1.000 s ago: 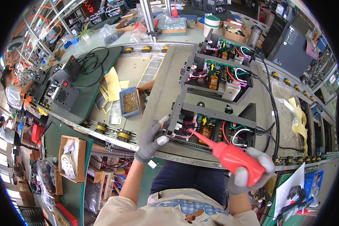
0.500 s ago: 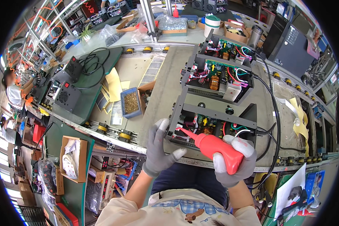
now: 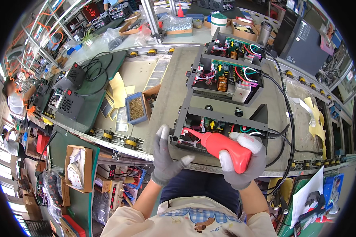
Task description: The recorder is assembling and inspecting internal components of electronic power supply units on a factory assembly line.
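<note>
In my gloved right hand (image 3: pixel 245 162) is a red squeeze bottle (image 3: pixel 229 148), tilted so its thin nozzle points left. The nozzle tip reaches the left end of the nearest open electronic unit (image 3: pixel 221 124), by a white connector; whether it touches cannot be told. This unit has a black metal frame, a circuit board and coloured wires. My left hand (image 3: pixel 166 158), in a grey glove with pale fingertips, is open beside the unit's left front corner, thumb spread away from the fingers. It holds nothing.
Two similar open units (image 3: pixel 225 77) stand behind, with black cables (image 3: pixel 288 118) running along their right. Left of them are a blue bin of small metal parts (image 3: pixel 136 107) and yellow paper sheets (image 3: pixel 117 90). Closed black units (image 3: pixel 70 103) stand on a green mat. Rollers line the bench edge.
My right hand and the red bottle have shifted slightly left and up, bringing the nozzle further toward the unit's left end. My left hand stays nearly in place, still open.
</note>
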### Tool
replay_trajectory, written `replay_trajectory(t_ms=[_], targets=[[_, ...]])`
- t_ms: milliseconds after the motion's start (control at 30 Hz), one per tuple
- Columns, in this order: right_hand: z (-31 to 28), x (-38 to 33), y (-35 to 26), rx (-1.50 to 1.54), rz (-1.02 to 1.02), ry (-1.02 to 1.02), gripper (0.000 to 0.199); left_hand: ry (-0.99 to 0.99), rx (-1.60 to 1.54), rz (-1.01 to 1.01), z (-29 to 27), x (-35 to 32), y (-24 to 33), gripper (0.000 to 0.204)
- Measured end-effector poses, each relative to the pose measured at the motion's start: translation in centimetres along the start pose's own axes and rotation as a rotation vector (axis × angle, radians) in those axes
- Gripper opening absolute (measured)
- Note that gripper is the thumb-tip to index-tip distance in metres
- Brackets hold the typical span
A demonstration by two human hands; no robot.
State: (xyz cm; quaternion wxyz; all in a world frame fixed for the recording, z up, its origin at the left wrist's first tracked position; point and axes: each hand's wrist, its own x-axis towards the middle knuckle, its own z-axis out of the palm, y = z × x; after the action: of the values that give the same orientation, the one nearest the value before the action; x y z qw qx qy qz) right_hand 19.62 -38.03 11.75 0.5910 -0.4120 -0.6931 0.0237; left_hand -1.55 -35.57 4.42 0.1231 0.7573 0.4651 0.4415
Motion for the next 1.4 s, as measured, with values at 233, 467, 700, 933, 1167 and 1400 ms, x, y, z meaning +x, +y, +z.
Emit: replay_trajectory(t_ms=[233,467,700,933,1167,1400], targets=[[-2.5,-0.9,0.1,0.398,0.378,0.452,0.049,-0.077,-0.038,-0.233,1.0,-2.1,-0.8,0.11],[-19.0,-6.6,-0.5,0.922,0.397,0.855,0.051,-0.09,0.276,-0.148,3.5,-4.8,-4.4,0.099],[-29.0,-15.9,-3.9,0.152,0.704,0.926,0.063,-0.053,0.153,-0.314,4.4,-4.6,-4.4,0.098],[-33.0,-21.8,6.1,-0.486,0.912,1.123,0.049,-0.037,0.252,-0.264,4.2,-4.0,-3.7,0.094],[-29.3,-17.9,1.5,-1.356,0.56,0.976,0.067,-0.082,0.114,-0.339,3.5,-4.8,-1.4,0.085],[-23.6,-7.9,12.3,-0.984,1.007,-0.406,0.093,0.097,0.05,-0.203,2.0,-6.8,2.4,0.06]])
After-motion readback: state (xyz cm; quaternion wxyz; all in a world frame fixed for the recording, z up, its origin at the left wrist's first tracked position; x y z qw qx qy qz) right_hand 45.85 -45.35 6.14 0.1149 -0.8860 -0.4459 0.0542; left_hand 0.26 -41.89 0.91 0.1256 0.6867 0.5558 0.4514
